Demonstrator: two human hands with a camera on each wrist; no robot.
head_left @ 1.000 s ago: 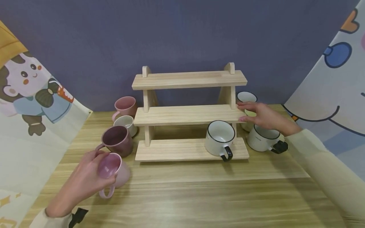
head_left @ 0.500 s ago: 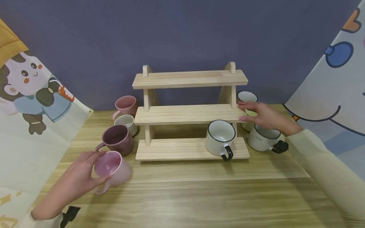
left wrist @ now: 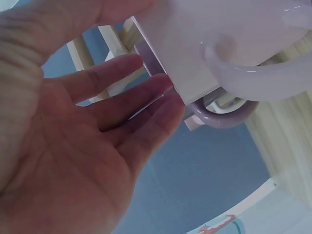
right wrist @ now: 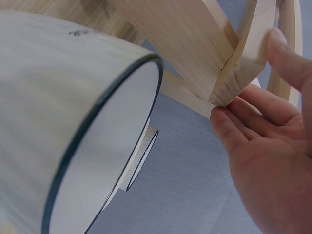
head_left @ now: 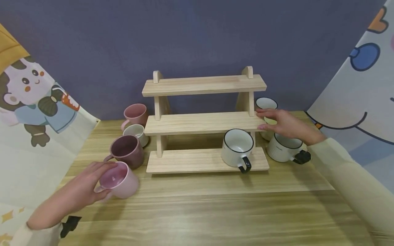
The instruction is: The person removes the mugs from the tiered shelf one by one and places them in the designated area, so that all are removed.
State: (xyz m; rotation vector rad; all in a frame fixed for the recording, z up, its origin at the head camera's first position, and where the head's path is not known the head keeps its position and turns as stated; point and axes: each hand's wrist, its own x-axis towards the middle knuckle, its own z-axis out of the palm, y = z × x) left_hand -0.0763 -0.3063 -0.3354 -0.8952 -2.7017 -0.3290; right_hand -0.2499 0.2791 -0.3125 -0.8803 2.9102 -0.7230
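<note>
My left hand (head_left: 83, 184) grips a pale pink mug (head_left: 127, 186) by its rim, fingers on the far side and thumb near the handle. The mug's handle (left wrist: 263, 80) points left toward the palm and is partly hidden by the thumb in the head view. A three-tier wooden shelf (head_left: 197, 123) stands in the middle. My right hand (head_left: 284, 124) holds the right end of its middle board (right wrist: 243, 63) between thumb and fingers. On the bottom board's right side sits a white mug (head_left: 237, 148) with black rim and black handle, handle facing front.
Left of the shelf stand a plum mug (head_left: 127, 152), a small white cup (head_left: 136, 133) and a rose mug (head_left: 136, 114). At right, a black-rimmed white mug (head_left: 283, 148) and a taller mug (head_left: 266, 104) stand near my right hand. A dark blue backdrop (head_left: 197, 37) rises behind.
The pale pink mug has shifted slightly left, and its handle has swung from the front toward the left. My left hand has moved left with it. The right hand keeps its hold.
</note>
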